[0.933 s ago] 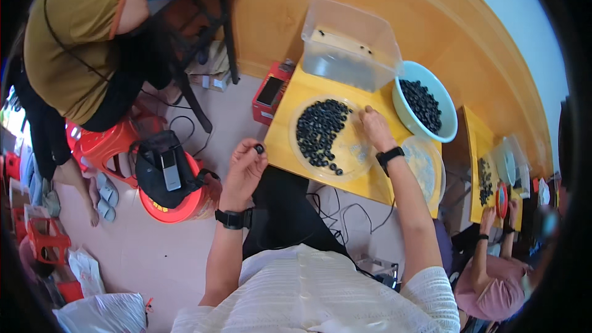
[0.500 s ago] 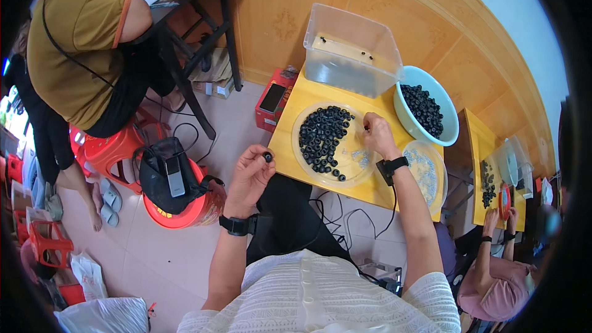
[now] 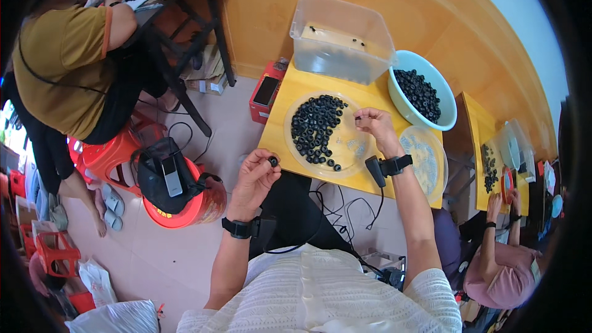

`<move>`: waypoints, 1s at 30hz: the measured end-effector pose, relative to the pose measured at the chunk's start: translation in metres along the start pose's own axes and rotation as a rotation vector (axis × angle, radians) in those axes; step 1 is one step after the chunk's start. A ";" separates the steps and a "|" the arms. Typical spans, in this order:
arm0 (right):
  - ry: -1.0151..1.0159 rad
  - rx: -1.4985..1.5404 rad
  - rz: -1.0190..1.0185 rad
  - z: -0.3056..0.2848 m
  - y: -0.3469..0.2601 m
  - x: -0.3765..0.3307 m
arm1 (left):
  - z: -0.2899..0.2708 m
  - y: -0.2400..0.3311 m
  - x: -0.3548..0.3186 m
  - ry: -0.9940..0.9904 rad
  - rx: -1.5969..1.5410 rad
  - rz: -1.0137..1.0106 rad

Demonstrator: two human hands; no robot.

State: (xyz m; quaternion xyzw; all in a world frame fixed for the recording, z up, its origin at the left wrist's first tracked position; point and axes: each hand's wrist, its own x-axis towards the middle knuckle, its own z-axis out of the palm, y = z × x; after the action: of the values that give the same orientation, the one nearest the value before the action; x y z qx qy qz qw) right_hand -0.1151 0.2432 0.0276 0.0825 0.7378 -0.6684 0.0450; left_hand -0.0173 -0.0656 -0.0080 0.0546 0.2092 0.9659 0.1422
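- Black ring (image 3: 272, 161) pinched at the left hand (image 3: 253, 182) fingertips, wrist bent upward, beside the table edge.
- Right hand (image 3: 375, 126) fingertips pinched over the clear plate (image 3: 354, 154); whatever they hold is too small to tell.

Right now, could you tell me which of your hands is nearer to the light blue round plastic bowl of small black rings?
Right. The right hand is beside the light blue bowl, over the clear plate; the left hand is off the table's near edge, farther away.
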 end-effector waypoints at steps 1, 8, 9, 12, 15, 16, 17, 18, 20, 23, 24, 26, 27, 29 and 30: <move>-0.026 0.044 0.020 0.001 -0.001 -0.005 | 0.001 -0.002 0.000 0.006 0.001 -0.009; -0.125 0.288 0.110 0.009 -0.009 -0.033 | 0.010 -0.014 0.000 -0.009 0.018 -0.075; -0.137 0.324 0.120 0.010 -0.010 -0.036 | 0.011 -0.016 0.000 -0.015 0.018 -0.084; -0.170 0.319 0.114 0.014 -0.014 -0.048 | 0.016 -0.020 -0.001 -0.006 0.059 -0.109; -0.157 0.263 0.088 0.022 -0.020 -0.065 | 0.018 -0.026 -0.001 -0.018 0.109 -0.154; -0.158 0.246 0.077 0.026 -0.023 -0.073 | 0.019 -0.027 -0.002 -0.014 0.125 -0.161; -0.163 0.230 0.066 0.032 -0.025 -0.081 | 0.020 -0.029 -0.002 -0.007 0.143 -0.166; -0.168 0.215 0.055 0.037 -0.027 -0.090 | 0.022 -0.030 -0.003 -0.001 0.162 -0.172; -0.189 0.132 0.000 0.045 -0.032 -0.108 | 0.029 -0.032 -0.003 0.006 0.180 -0.185; -0.170 0.045 -0.110 0.059 -0.031 -0.131 | 0.033 -0.037 -0.004 -0.001 0.224 -0.206; -0.145 0.003 -0.164 0.064 -0.030 -0.137 | 0.034 -0.039 -0.004 -0.006 0.241 -0.213; -0.089 -0.060 -0.265 0.070 -0.032 -0.148 | 0.036 -0.044 -0.003 -0.013 0.250 -0.223; -0.067 -0.112 -0.308 0.071 -0.033 -0.152 | 0.037 -0.046 -0.003 -0.015 0.254 -0.227; -0.030 -0.218 -0.398 0.073 -0.038 -0.158 | 0.040 -0.050 -0.002 -0.037 0.276 -0.225; -0.031 -0.245 -0.413 0.073 -0.041 -0.160 | 0.041 -0.051 -0.001 -0.046 0.287 -0.222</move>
State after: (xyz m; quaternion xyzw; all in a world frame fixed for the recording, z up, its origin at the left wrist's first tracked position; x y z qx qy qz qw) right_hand 0.0317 0.1570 0.0881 -0.0865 0.8139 -0.5700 -0.0718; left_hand 0.0035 -0.0052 0.0078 0.0732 0.3463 0.9030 0.2434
